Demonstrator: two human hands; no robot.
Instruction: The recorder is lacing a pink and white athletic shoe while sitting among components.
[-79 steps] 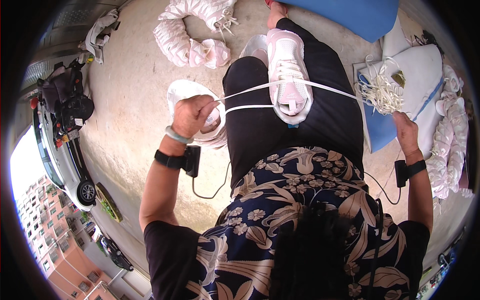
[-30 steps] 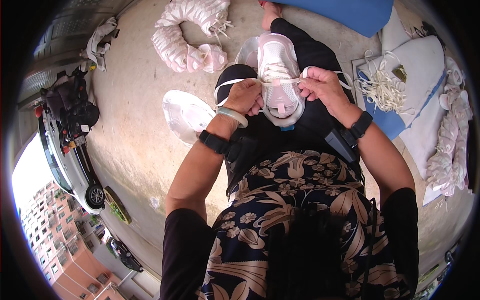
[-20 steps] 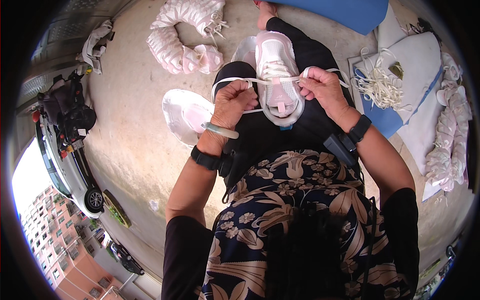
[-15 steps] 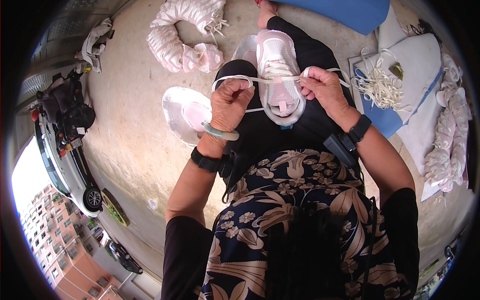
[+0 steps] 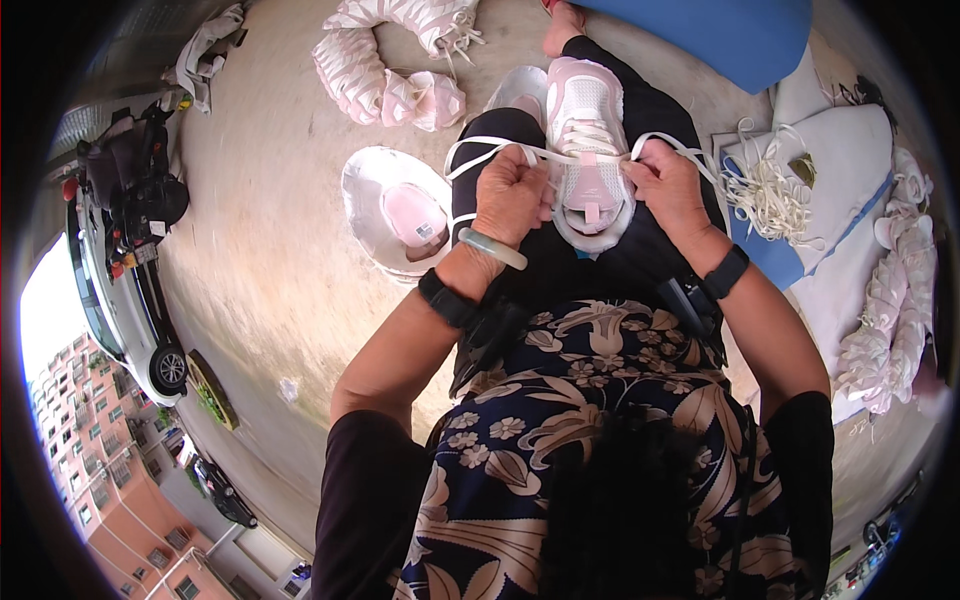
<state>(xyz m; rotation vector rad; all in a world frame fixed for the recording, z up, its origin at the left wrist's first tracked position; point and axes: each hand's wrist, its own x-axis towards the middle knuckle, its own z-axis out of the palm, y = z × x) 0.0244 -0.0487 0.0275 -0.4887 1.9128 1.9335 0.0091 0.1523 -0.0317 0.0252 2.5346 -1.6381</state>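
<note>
Between my knees rests a pink and white sneaker (image 5: 590, 190), its toe pointing away from me and its opening toward me. A white shoelace (image 5: 480, 143) runs across its upper eyelets and out to both sides. My left hand (image 5: 512, 195) pinches the lace close to the shoe's left edge, its fingertips partly hidden behind the knuckles. On the other side my right hand (image 5: 668, 190) is closed on the lace beside the collar, with a loop trailing off to the right over my knee.
Left on the concrete floor sits a white-lined container (image 5: 368, 215) with a pink insole-shaped piece (image 5: 413, 215). A curved row of pink-white shoe parts (image 5: 350, 70) lies farther off. At right, a pile of white laces (image 5: 765, 190) rests on sheets, beside another row of shoe parts (image 5: 885, 300).
My left hand has moved right, closer to the shoe, and the lace stretch between the hands is shorter. The whole view has shifted slightly.
</note>
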